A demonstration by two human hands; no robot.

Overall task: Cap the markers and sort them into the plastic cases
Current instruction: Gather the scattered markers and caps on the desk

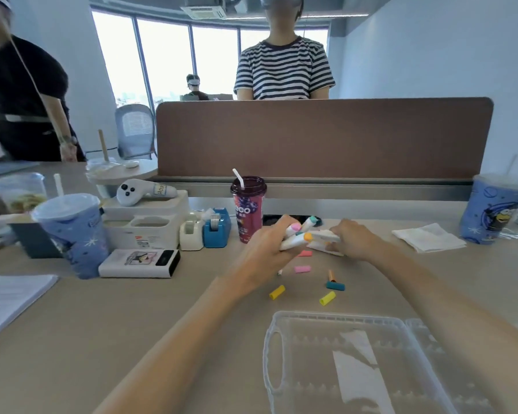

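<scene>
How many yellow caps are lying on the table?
2. One yellow cap lies on the left; the other yellow cap lies right of it, just below the teal cap. Others may be hidden.

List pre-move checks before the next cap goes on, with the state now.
1. Bundle secured: left hand grips the markers: ok.
2. Free right hand for picking a cap: it holds one marker's end: not ok.
3. Reachable caps: loose on the table between hands and case: ok.
4. Cap colour matched to tip: cannot tell.
5. Open plastic case nearby: ok.
6. Clearance from drink cup: close beside the left hand: not ok.
</scene>
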